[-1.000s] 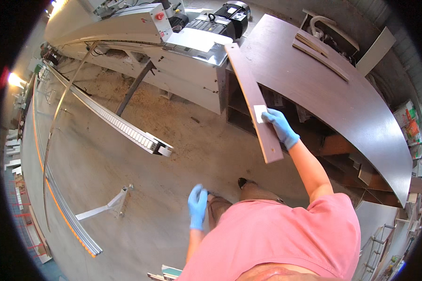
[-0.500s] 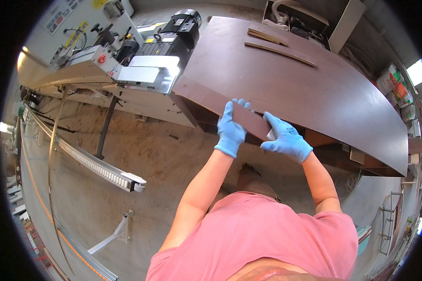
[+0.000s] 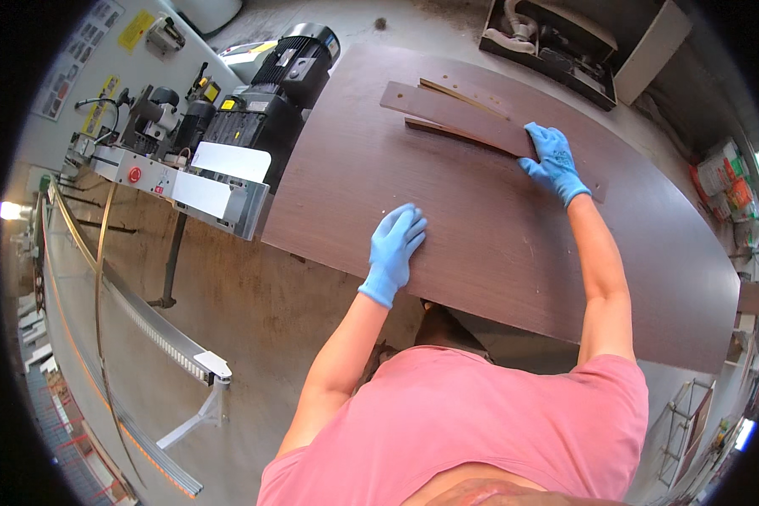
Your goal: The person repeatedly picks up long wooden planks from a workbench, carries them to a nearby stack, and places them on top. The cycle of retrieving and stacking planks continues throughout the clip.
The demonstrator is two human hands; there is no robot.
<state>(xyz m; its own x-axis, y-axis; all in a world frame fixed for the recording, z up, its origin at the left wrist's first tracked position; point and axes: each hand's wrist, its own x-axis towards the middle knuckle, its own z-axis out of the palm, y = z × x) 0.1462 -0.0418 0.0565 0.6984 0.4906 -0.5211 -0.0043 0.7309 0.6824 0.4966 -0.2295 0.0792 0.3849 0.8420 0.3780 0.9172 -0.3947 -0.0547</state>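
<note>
Two hands (image 3: 394, 244), apparently three boards (image 3: 455, 115)

The dark brown table (image 3: 497, 244) carries two narrow strips, a far one (image 3: 460, 96) and a near one (image 3: 434, 129), partly covered by a brown board (image 3: 455, 116).

Up to your left stands a pale machine (image 3: 164, 179) with a red button (image 3: 135, 174) on its front and a black motor (image 3: 306, 63) behind. Lower on your left, a roller track (image 3: 162, 331) runs above the grey floor (image 3: 266, 363), near an angled white bracket (image 3: 192, 424). Far ahead you see a pale hose (image 3: 523, 29) in a dark box (image 3: 555, 74), a pale panel (image 3: 652, 55) leaning beside it. Colourful bags (image 3: 721, 187) sit to your right.
</note>
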